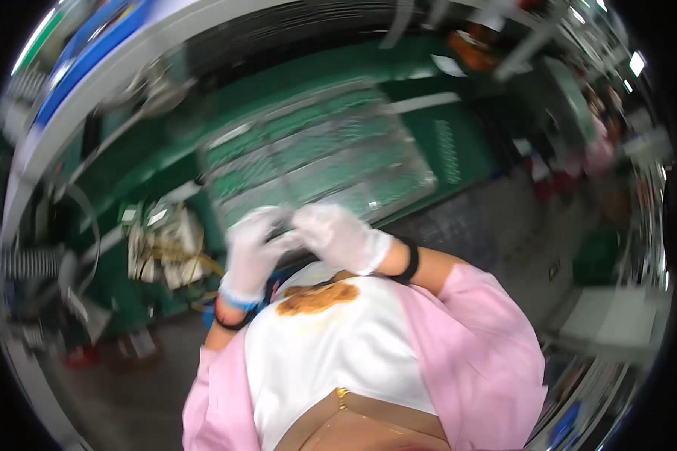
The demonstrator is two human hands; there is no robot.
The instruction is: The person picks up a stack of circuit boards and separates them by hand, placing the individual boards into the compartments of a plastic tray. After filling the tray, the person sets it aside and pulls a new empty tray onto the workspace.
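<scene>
My left hand [254, 254] and my right hand [334, 236], both in white gloves, meet in front of my body. Between the left thumb and fingers there is a dark gap, and those fingers curl toward the right hand. The right fingers are bent and pressed together. Blur hides whatever small thing may be between the fingertips. Just beyond them, on a green work surface [180, 169], lies a clear tray [423, 179] divided into compartments. Small blurred pieces appear to lie in several of these.
A beige device with yellow cables [169, 244] sits on the bench to the left. Farther left are a metal arm [158, 90] and a ribbed hose [26, 263]. A strip of small round shapes [447, 150] lies right of the tray. A person in pink [600, 146] is at the far right.
</scene>
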